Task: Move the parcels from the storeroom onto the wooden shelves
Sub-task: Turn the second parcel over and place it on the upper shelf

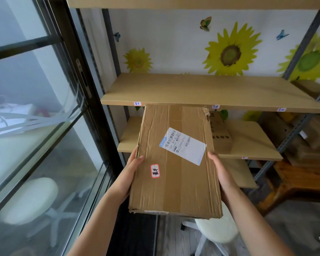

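I hold a flat, creased cardboard parcel [175,174] with a white shipping label and a small red-edged sticker. My left hand [130,169] grips its left edge and my right hand [221,172] grips its right edge. The parcel's far end sits just under the front edge of a bare wooden shelf [201,89], above the lower wooden shelf [251,141]. A smaller brown box [221,134] stands on that lower shelf, partly hidden behind the parcel.
A dark-framed glass partition [78,89] runs close on the left. A white round stool [216,230] stands below the parcel. More cardboard boxes [307,139] fill the neighbouring rack on the right, over a wooden bench [303,180]. Sunflower wallpaper backs the shelves.
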